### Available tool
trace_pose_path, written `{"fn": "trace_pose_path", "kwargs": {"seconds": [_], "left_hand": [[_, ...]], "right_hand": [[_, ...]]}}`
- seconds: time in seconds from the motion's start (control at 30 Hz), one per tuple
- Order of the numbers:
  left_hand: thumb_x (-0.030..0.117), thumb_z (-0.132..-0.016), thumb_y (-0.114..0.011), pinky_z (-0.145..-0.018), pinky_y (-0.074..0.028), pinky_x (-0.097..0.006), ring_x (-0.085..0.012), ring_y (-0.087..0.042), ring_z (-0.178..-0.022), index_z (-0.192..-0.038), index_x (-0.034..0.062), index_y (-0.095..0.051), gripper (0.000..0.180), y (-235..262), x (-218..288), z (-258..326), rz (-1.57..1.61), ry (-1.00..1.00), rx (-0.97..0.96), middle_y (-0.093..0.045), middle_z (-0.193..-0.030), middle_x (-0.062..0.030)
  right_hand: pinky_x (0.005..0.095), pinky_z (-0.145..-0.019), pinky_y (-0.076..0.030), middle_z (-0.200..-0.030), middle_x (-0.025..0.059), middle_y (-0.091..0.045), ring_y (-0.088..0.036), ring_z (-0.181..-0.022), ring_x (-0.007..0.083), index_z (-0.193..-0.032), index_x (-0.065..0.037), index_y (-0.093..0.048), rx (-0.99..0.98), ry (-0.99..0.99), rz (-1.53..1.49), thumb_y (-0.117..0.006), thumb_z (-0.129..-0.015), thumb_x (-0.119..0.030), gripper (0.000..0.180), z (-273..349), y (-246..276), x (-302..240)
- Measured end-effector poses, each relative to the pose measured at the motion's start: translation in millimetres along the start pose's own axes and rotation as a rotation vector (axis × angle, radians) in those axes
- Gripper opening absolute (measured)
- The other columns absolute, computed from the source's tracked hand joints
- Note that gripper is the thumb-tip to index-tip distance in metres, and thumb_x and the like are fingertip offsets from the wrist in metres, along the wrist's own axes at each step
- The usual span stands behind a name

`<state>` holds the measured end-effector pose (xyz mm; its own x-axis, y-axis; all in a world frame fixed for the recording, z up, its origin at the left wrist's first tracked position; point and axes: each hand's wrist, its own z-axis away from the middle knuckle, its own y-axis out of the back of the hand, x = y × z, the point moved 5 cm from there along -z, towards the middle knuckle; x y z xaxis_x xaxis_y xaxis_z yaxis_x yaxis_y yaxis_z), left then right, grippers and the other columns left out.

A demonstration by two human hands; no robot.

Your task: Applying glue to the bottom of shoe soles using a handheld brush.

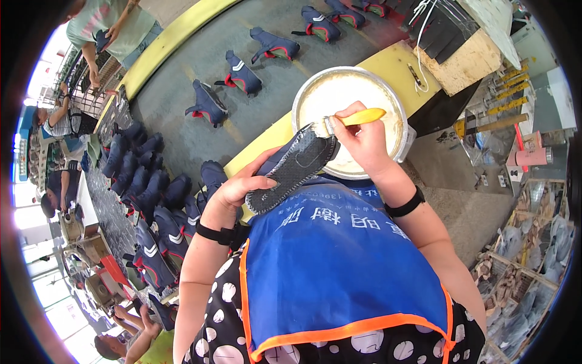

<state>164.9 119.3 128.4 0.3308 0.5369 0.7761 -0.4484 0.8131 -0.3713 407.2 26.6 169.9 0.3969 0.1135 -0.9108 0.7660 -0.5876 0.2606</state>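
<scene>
My left hand [241, 185] is closed around a dark shoe upper [290, 167], turned so its black stitched underside faces up. In my right hand [362, 138] is a paintbrush [359, 117] with a yellow handle. Its whitish bristles touch the edge of the underside near the toe end. Just beyond both hands, a round metal basin [397, 100] holds white, creamy glue-like liquid [339, 97]. The shoe's toe end overlaps the basin's near rim. My fingers hide part of the upper's side.
Several navy shoe uppers [242, 74] with red trim lie spaced along a grey conveyor belt [163, 85] with yellow edges. More uppers [136, 170] are heaped at my left. A wooden board [464, 67] stands at the right. Co-workers [115, 30] are along the left side.
</scene>
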Motion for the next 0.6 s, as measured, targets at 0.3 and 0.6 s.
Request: {"fn": "trace_pose_path", "kwargs": {"seconds": [0.3,0.6], "left_hand": [[0.015,-0.072,-0.066,-0.110,-0.034,-0.034,-0.0231,-0.047,-0.130,-0.152,0.0052,-0.035,0.086,-8,12,2,-0.104,-0.216,0.071,-0.050,-0.141,-0.0129],[0.013,-0.077,-0.067,-0.109,-0.035,-0.034,-0.0227,-0.047,-0.128,-0.154,0.0076,-0.030,0.085,-6,2,-5,-0.017,-0.281,0.228,-0.047,-0.142,-0.0133]], "right_hand": [[0.0287,-0.053,-0.045,-0.063,0.0069,-0.058,-0.057,-0.053,0.0146,-0.078,-0.005,-0.053,0.094,-0.018,0.116,-0.070,-0.089,-0.012,0.022,-6,0,-9],[0.0258,-0.052,-0.041,-0.063,0.0043,-0.055,-0.051,-0.056,0.0079,-0.078,-0.004,-0.052,-0.035,-0.072,-0.122,-0.068,-0.091,-0.007,0.020,36,-31,-31]]}}
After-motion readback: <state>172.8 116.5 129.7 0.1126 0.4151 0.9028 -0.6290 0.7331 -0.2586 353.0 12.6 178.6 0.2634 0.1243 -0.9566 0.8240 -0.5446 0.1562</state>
